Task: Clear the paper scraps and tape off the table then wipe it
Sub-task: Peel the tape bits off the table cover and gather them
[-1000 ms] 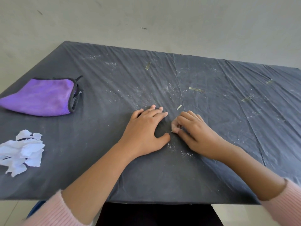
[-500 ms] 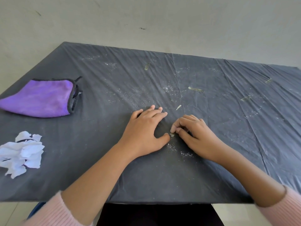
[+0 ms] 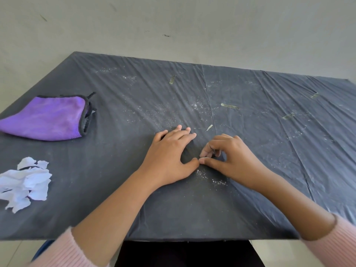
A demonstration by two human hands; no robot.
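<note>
The person is working on the tape-peeling part of the clearing. Their left hand [image 3: 169, 157] is lying flat with straight fingers, pressing the dark plastic cover of the table [image 3: 192, 209] taut. The right hand [image 3: 233, 160] is curling its fingers down beside the left thumb, thumb and forefinger closing on one spot of the cover. Whether a bit of tape is caught between them, I cannot tell from here.

Other tape strips [image 3: 229, 106] are lying scattered over the far and right parts of the table, with one small strip [image 3: 209, 127] just beyond the hands. The paper scraps [image 3: 25, 182] are sitting heaped at the near left edge, the purple cloth [image 3: 46, 118] behind them — untouched, so wiping is waiting. Next, I'd guess, a nail should be getting under a tape edge and peeling slowly — that thin cover is looking easy to tear.
</note>
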